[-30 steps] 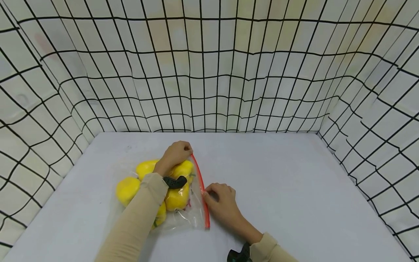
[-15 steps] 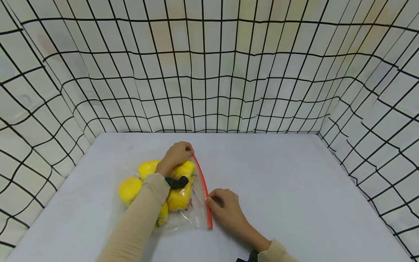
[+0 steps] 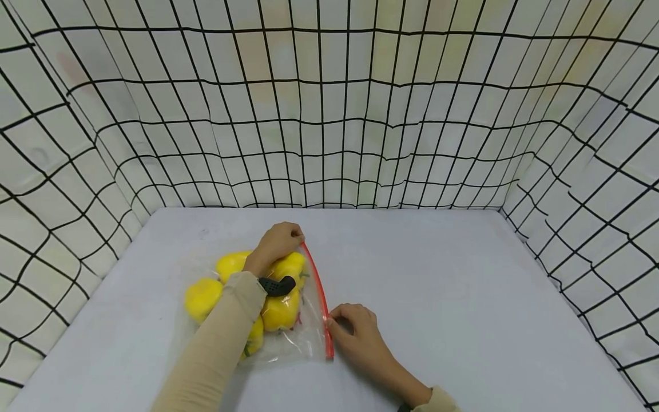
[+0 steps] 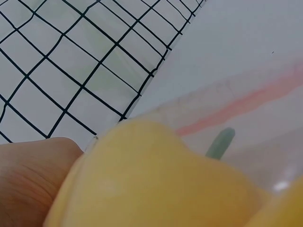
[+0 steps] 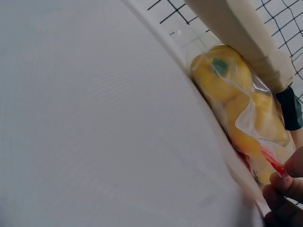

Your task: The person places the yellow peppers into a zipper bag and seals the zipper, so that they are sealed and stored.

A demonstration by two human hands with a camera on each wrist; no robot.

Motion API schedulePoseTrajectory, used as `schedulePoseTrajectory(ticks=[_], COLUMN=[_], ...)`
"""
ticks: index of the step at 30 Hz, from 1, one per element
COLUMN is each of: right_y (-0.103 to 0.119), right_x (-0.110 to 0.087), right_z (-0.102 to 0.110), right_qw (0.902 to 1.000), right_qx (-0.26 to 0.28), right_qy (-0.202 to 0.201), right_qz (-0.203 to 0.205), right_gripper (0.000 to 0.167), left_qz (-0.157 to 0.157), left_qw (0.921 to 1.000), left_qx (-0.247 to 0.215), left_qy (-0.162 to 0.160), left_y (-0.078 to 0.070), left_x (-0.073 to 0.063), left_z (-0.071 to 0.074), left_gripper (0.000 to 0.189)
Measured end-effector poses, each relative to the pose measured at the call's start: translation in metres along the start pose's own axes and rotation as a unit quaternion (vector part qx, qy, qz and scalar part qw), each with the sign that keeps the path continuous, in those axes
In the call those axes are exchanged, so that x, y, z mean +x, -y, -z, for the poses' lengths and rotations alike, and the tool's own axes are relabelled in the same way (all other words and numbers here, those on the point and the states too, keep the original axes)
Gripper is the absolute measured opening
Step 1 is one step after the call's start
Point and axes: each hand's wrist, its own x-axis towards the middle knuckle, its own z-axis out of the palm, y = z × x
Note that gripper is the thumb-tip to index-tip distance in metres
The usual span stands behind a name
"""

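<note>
A clear zip bag [image 3: 309,346] with a red zip strip [image 3: 319,286] lies on the white table, holding several yellow bell peppers [image 3: 203,298]. My left hand [image 3: 276,245] reaches across the bag and pinches the strip's far end. Nearer to me, my right hand [image 3: 360,337] pinches the same strip between thumb and fingers, below its middle. The right wrist view shows its fingers [image 5: 286,183] gripping the red strip [image 5: 271,160] at the bag's edge. In the left wrist view a yellow pepper [image 4: 147,179] with a green stem [image 4: 221,144] fills the front; part of the left hand [image 4: 35,177] shows beside it.
The white table [image 3: 437,274] extends around the bag. Black netting [image 3: 334,137] over white walls encloses the back and both sides. My left sleeve [image 3: 211,349] crosses over the bag and hides some of the peppers.
My right hand has slid along the red strip toward its near end. The left hand stays at the far end, and the bag has hardly shifted.
</note>
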Motion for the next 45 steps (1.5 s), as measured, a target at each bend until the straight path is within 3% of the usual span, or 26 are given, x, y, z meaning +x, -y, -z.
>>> schedulePoseTrajectory(ticks=[6,13,19,34,39,45], right_y=[0.000,0.000,0.000,0.006,0.005,0.001], right_x=[-0.003,-0.009,-0.015,-0.031,-0.032,-0.033], right_z=[0.000,0.004,0.005,0.015,0.024,0.045], right_qw=[1.0000,1.0000,0.9996,0.9981,0.9952,0.9852], right_qx=[-0.001,-0.002,0.004,-0.003,0.006,0.048], right_qy=[0.005,0.003,0.024,0.057,0.097,0.164], right_qz=[-0.001,0.007,0.014,0.023,0.012,-0.019], right_gripper=[0.011,0.014,0.012,0.015,0.015,0.016], left_qz=[0.006,-0.007,0.005,-0.001,-0.003,-0.026], left_qw=[1.0000,1.0000,1.0000,1.0000,0.9996,0.9958], left_qx=[-0.001,0.003,0.002,0.000,0.003,0.062], left_qy=[-0.002,-0.002,-0.004,-0.002,-0.027,-0.061], left_y=[0.002,0.002,0.002,0.002,-0.001,-0.017], left_x=[0.000,0.002,-0.001,0.001,0.001,-0.003], left_z=[0.000,-0.003,-0.002,-0.002,-0.001,0.011], left_gripper=[0.021,0.023,0.022,0.022,0.025,0.025])
